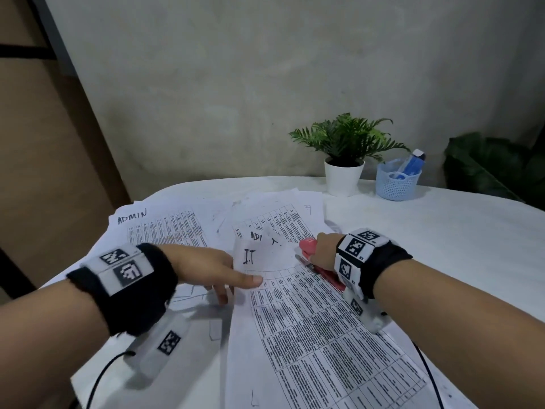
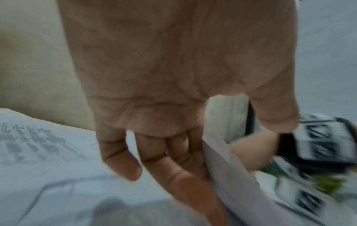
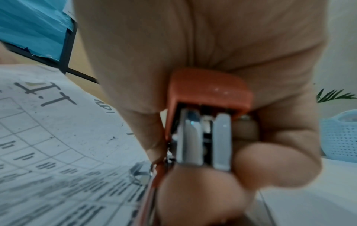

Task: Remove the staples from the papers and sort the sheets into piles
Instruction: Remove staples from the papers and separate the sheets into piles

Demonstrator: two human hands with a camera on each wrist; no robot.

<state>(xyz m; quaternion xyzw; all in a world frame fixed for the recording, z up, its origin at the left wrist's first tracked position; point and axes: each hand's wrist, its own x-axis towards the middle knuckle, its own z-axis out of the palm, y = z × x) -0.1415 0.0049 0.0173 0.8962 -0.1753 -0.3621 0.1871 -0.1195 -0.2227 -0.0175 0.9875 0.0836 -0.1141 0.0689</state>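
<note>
A printed sheet marked "I.T" (image 1: 295,320) lies curled up at its top edge on the white table (image 1: 442,231). My left hand (image 1: 218,270) pinches that edge, thumb on top and fingers beneath; the left wrist view shows the sheet (image 2: 231,183) running between them. My right hand (image 1: 324,249) grips a red stapler (image 1: 308,245) just right of the sheet's top; up close the stapler (image 3: 208,91) has its metal end toward the camera beside the sheet (image 3: 58,137). A sheet marked "ADMIN" (image 1: 165,228) lies far left, and more sheets (image 1: 280,216) lie behind.
A potted fern (image 1: 345,169) and a blue mesh basket (image 1: 398,181) stand at the table's back right. Black cables (image 1: 100,376) trail from both wrists over the front edge. A wall stands close behind the table.
</note>
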